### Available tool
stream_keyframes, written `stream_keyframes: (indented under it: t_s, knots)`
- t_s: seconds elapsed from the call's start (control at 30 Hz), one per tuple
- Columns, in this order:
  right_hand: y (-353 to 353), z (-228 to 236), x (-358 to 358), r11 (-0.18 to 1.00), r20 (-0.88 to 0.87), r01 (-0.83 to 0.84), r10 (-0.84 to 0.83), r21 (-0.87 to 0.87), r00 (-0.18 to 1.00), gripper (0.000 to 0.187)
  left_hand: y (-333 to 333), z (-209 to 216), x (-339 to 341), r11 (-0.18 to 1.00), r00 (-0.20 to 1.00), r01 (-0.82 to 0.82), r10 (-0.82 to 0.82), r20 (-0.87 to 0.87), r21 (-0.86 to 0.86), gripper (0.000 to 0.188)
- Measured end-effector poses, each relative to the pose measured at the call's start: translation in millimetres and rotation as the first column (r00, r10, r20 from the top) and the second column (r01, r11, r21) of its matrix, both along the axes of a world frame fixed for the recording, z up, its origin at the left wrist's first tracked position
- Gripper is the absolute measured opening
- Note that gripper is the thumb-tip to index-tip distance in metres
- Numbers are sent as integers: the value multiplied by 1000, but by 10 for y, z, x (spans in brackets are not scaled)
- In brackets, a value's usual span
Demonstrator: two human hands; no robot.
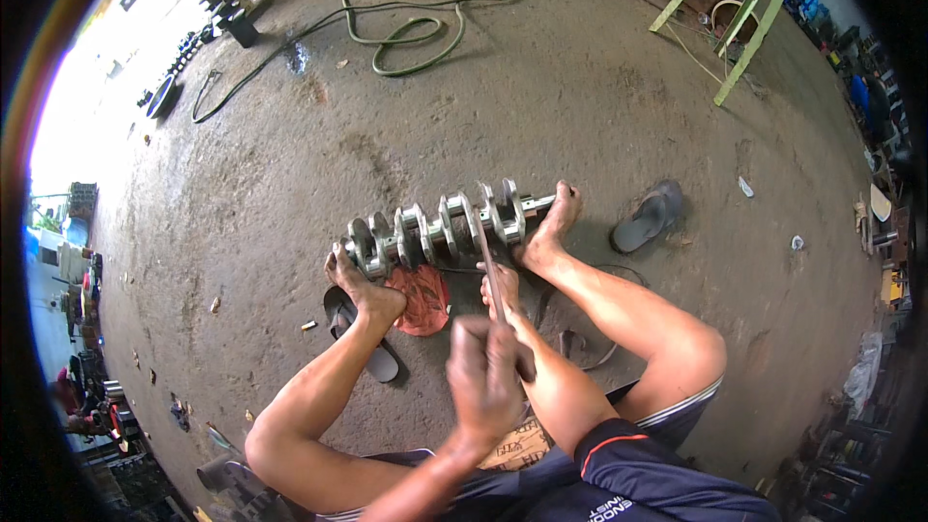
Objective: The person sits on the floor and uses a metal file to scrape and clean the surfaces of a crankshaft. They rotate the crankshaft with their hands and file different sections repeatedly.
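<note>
A metal crankshaft [425, 232] lies across the floor in front of me, braced between my two bare feet. From one of its journals a long, narrow brown strip [490, 261] runs back toward me. My left hand [483, 372], smeared by motion, is closed around the strip's near end. Closer to the crankshaft, my right hand [497, 292] is closed at the strip, which passes over it and partly hides its fingers. A crumpled red cloth or bag [421, 302] lies beside my left foot, against the crankshaft.
Sandals lie by my feet, one dark sandal [648, 217] at the right and another [372, 343] at the left. A long hose [406, 34] coils across the far floor. A green stand [744, 29] rises far right. Metal parts [121, 416] line the left side.
</note>
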State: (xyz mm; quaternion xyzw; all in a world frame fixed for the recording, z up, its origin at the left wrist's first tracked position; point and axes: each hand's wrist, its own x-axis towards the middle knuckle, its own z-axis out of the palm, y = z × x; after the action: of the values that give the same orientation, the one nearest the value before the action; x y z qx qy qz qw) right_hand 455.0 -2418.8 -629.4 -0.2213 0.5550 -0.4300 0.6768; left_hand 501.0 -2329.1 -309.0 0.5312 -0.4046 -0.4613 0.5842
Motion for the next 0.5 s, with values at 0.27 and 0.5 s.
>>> stream_keyframes:
  t_s: [0.27, 0.5]
  knots:
    - [716, 456, -192, 981, -463, -79, -13, -178, 886, 40, 258, -1500, -165, 923, 981, -194, 186, 56, 333, 28]
    - [1239, 1149, -424, 999, -349, 21, -37, -48, 936, 29, -335, -1882, -162, 903, 975, -216, 222, 27, 372, 30]
